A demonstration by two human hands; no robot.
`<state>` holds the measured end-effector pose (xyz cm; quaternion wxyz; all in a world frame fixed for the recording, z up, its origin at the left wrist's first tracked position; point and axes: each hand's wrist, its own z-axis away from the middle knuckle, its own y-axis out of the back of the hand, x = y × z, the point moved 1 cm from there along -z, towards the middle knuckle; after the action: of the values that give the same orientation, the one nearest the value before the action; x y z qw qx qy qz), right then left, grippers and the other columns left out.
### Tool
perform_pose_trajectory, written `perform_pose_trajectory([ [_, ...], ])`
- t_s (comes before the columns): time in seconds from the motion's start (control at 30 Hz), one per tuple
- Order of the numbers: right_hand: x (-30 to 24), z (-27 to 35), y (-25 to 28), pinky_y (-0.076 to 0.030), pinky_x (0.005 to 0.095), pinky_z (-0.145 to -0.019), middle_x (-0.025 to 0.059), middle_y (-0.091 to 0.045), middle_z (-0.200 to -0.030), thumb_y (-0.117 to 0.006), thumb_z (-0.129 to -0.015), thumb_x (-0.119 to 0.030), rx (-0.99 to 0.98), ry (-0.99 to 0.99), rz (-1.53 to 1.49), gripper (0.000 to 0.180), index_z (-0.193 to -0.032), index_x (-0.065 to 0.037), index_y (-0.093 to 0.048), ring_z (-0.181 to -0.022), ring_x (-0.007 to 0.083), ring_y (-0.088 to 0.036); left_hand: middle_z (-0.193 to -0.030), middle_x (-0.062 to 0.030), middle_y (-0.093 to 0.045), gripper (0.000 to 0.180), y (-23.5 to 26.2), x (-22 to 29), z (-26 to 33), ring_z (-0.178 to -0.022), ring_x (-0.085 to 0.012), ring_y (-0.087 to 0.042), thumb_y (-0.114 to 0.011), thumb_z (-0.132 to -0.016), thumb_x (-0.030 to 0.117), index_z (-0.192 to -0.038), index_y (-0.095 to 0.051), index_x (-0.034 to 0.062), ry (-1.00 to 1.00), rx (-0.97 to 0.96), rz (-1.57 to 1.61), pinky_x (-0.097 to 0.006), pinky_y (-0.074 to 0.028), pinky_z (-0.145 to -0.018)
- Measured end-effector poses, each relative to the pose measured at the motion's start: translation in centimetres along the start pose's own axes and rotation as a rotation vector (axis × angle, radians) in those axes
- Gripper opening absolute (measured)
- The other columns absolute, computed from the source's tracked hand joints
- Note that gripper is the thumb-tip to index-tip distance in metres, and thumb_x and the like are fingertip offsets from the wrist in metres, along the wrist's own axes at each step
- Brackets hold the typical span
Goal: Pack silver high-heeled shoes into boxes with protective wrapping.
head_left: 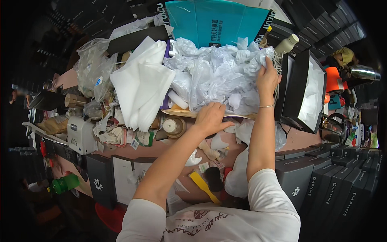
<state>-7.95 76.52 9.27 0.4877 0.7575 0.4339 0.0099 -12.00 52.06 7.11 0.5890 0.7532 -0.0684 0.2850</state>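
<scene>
A box (181, 113) stands in front of me, heaped with crumpled white tissue paper (217, 66). My left hand (211, 118) lies on the box's near edge, its fingertips against the paper and its thumb stretched out to the right. At the box's right side my right hand (268, 78) has its fingers closed on a bunch of the tissue paper; part of the grip is hidden. A fanned stack of white foam sheets (143, 86) leans against the box's left side. The box's raised turquoise flap (217, 24) rises behind the heap.
Right of the box stands an open black box (288, 94) with white paper inside. Dark shoe boxes (330, 185) are stacked at the near right. A tape roll (174, 126), a yellow-handled brush (203, 185), a small white machine (80, 135) and clear plastic bags (94, 68) crowd the pink table.
</scene>
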Motion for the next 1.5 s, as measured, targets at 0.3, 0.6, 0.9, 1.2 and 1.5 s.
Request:
perform_pose_trajectory([
  [0.3, -6.3, 1.2, 6.0, -0.036, 0.0438, -0.101, 0.0222, -0.054, -0.123, -0.068, -0.083, -0.025, 0.227, 0.145, -0.413, 0.056, -0.130, -0.005, -0.045, -0.117, 0.0344, -0.050, -0.113, -0.0153, -0.055, 0.050, 7.8, 3.7, 3.1, -0.098, -0.0223, -0.056, -0.071, -0.081, 0.030, -0.116, -0.055, -0.0028, 0.116, 0.471, 0.561, -0.032, -0.047, -0.083],
  [0.6, 2.8, 1.1, -1.0, -0.037, 0.0528, -0.089, 0.0163, -0.046, -0.131, -0.062, -0.082, -0.026, -0.178, -0.126, -0.021, 0.027, -0.106, -0.014, -0.065, -0.118, 0.0374, -0.045, -0.114, -0.0097, -0.054, 0.033, 10.8, 4.1, 12.2, -0.090, -0.0130, -0.058, -0.065, -0.086, 0.011, -0.116, -0.057, -0.0016, 0.288, 0.223, 0.735, -0.024, -0.051, -0.075],
  [0.9, -0.2, -1.0, -0.3, -0.020, 0.0693, -0.100, 0.0124, -0.035, -0.144, -0.072, -0.075, -0.022, -0.218, 0.043, 0.207, 0.061, -0.130, -0.024, -0.047, -0.134, 0.0389, -0.028, -0.117, -0.0128, -0.053, 0.036, 12.4, 5.2, 20.3, -0.092, -0.0206, -0.060, -0.066, -0.083, 0.012, -0.116, -0.057, 0.0008, 0.312, 0.239, 0.544, -0.031, -0.052, -0.077],
  [1.2, -13.2, 4.2, 12.8, -0.042, 0.0270, -0.070, 0.0023, -0.058, -0.078, -0.058, -0.091, -0.015, -0.010, 0.103, -0.766, 0.014, -0.101, -0.005, -0.061, -0.073, 0.0124, -0.054, -0.125, -0.0140, -0.049, 0.060, 14.3, 7.2, 27.5, -0.114, -0.0225, -0.052, -0.069, -0.083, 0.022, -0.134, -0.044, 0.0037, 0.493, 0.479, 0.566, -0.035, -0.044, -0.092],
  [1.5, -21.8, 30.5, 17.9, -0.040, 0.0310, -0.094, 0.0098, -0.061, -0.109, -0.062, -0.089, -0.013, -1.026, -0.034, -1.736, 0.017, -0.101, -0.002, -0.061, -0.103, 0.0184, -0.055, -0.125, -0.0063, -0.053, 0.041, 10.8, 5.8, 32.4, -0.113, -0.0195, -0.053, -0.057, -0.092, 0.033, -0.125, -0.050, 0.0105, 0.709, 0.971, 1.986, -0.036, -0.044, -0.094],
])
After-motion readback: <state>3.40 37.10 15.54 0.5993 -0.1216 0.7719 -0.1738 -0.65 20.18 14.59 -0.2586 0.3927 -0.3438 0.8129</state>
